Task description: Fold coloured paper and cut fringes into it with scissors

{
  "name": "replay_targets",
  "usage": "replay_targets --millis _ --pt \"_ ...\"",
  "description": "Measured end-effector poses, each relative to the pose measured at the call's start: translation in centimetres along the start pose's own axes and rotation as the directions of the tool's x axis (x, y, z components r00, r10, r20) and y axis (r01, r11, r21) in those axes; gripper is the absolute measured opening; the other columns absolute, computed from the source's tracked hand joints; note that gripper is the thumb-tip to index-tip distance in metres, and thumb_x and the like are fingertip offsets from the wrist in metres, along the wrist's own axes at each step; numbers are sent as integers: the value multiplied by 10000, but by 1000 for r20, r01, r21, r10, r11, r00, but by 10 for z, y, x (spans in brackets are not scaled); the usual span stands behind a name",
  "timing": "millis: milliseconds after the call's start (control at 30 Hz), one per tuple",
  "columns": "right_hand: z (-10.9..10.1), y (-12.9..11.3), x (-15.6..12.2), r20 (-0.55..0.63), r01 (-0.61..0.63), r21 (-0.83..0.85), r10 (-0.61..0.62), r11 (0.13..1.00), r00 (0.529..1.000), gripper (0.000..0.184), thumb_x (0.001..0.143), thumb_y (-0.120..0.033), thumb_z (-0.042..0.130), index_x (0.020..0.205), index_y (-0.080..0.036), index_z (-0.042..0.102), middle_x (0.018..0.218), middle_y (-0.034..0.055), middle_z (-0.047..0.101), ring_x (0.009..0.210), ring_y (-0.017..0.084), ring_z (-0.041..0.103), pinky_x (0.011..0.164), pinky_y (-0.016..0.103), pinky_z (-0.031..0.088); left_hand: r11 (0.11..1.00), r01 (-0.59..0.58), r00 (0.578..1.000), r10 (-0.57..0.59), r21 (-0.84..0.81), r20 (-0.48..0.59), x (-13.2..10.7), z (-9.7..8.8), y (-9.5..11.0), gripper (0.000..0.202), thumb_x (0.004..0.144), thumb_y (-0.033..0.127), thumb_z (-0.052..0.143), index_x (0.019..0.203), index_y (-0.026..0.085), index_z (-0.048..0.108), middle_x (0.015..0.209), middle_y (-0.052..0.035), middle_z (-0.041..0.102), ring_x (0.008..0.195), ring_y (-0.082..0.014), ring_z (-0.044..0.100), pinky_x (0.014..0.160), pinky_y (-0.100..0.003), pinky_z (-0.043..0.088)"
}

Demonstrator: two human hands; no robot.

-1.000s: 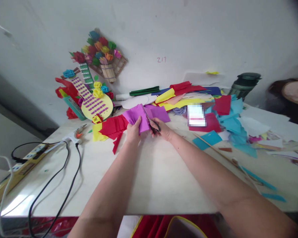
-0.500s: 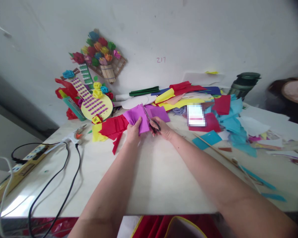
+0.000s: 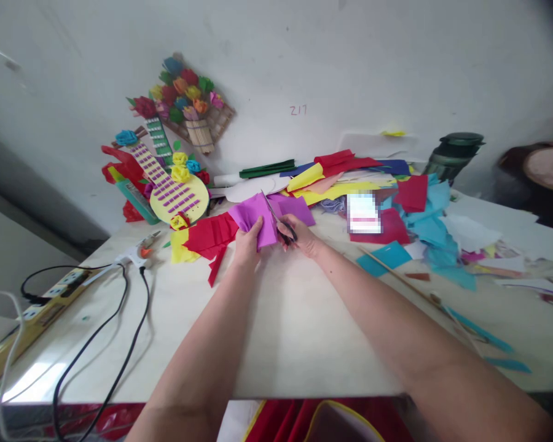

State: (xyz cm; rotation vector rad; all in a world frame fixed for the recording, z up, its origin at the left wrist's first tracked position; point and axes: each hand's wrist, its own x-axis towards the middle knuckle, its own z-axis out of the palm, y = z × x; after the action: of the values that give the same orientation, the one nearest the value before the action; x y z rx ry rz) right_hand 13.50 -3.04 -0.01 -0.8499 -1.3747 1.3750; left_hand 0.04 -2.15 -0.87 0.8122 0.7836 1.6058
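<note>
My left hand [image 3: 249, 241] pinches a purple sheet of crepe paper [image 3: 266, 230], thumb on top and fingers beneath. In my right hand [image 3: 300, 235] is a pair of scissors [image 3: 283, 228] with dark handles, its blades pointing away from me and lying along the purple sheet. Whether the blades are parted is too small to tell. Another purple piece [image 3: 299, 210] rests on the table just behind the scissors. Left of my left hand lie red crepe paper pieces [image 3: 212, 236] and a yellow piece [image 3: 184, 248].
A glue gun [image 3: 136, 253] and a power strip [image 3: 50, 310] with cables lie at left. A guitar-shaped craft [image 3: 179, 199] leans on the wall. Stacked coloured paper [image 3: 332, 190] lies behind my hands. At right are a wooden stick [image 3: 396, 276], blue scraps [image 3: 384, 259] and a dark jar [image 3: 454, 159].
Almost nothing differs. The scissors and my right hand have shifted very slightly left; my left hand keeps its grip on the purple sheet.
</note>
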Motion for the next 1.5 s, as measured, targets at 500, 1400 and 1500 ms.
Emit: replay_targets --millis 500,1400,1500 --pt "1 5 2 -17 29 47 -28 998 999 408 691 -450 655 915 -196 426 459 -99 510 309 73 436 283 167 316 1000 29 998 -28 10 -49 -2 1 1 365 611 244 763 903 129 578 791 -67 670 750 -185 661 750 -312 530" --pt "-2 -7 -1 -3 53 -18 -53 998 999 429 707 -511 617 931 -193 435 470 -74 545 342 91 487 289 166 250 997 67 998 -67 33 7 -7 2 3 346 609 230 767 889 117 596 687 -40 652 636 -162 648 700 -296 542" --pt "-1 -9 -1 -9 54 26 -53 998 999 423 689 -475 649 914 -195 424 459 -88 525 355 92 485 318 176 333 997 75 997 -75 31 -5 -6 2 4 353 613 221 765 903 117 593 698 -43 656 652 -167 653 701 -292 543"
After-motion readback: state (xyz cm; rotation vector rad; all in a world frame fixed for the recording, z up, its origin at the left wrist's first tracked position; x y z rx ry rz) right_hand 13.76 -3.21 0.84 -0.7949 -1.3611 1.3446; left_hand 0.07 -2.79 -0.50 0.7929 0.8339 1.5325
